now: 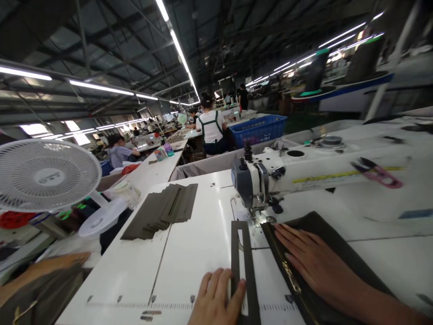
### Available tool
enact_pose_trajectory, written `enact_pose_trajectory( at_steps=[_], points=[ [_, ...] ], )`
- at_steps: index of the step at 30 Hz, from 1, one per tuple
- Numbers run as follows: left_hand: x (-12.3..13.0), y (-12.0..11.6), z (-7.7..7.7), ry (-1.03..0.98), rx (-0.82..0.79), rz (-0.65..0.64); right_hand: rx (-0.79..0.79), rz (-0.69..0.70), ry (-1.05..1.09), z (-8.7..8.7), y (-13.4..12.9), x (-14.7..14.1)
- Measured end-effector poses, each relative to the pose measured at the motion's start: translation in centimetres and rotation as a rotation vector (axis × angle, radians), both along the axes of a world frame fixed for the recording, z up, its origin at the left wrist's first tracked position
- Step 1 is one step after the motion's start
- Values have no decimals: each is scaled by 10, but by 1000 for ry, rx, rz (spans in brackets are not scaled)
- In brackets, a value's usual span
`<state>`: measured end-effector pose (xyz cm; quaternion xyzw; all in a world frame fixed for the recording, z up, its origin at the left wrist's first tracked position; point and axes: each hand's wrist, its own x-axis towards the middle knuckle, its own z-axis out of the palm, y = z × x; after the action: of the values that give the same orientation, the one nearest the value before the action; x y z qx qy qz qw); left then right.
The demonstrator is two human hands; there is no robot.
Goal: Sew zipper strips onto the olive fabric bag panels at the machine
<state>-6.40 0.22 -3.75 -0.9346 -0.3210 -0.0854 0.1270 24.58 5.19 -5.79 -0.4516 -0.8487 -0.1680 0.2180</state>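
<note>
At the bottom centre, my left hand (216, 298) rests on a narrow dark frame piece (250, 271) with a long slot, thumb on one side and fingers on the other. My right hand (307, 257) lies flat with its fingers stretched over a dark fabric panel (341, 243) that has a zipper (289, 271) along its left edge. The panel's far corner is beside the needle area of the sewing machine (252, 180). A fanned stack of dark pieces (162, 210) lies on the white table (192, 253) to the left.
A white fan (49, 176) stands at the left. Pink-handled snips (382, 176) and a yellow tape lie on the machine arm. Beyond the table are a blue crate (259, 128) and several seated people. More fabric (43, 293) lies at lower left.
</note>
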Motion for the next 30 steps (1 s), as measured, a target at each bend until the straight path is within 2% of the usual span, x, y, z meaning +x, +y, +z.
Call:
enact_pose_trajectory(
  at_steps=[4, 8, 12, 16, 19, 26, 28, 30],
  points=[
    [3, 25, 9, -88, -118, -126, -84, -19, -12, 14, 0, -3],
    [8, 44, 19, -157, -206, -131, -158, -32, 37, 22, 0, -4],
    [15, 31, 18, -86, -123, -126, -183, 25, 100, 22, 2, -4],
    [19, 8, 0, -78, 31, -119, -232, 50, 116, 20, 5, -3],
    [25, 3, -4, -187, -22, -44, -252, 43, 142, 21, 6, -4],
    [52, 37, 28, -440, -189, 65, -198, 28, 166, 11, 0, -8],
    [55, 46, 34, -547, -182, 100, -182, 46, 181, 7, -3, -8],
    [61, 52, 34, -647, -105, 83, -171, 59, 193, 5, -4, -8]
  ],
)
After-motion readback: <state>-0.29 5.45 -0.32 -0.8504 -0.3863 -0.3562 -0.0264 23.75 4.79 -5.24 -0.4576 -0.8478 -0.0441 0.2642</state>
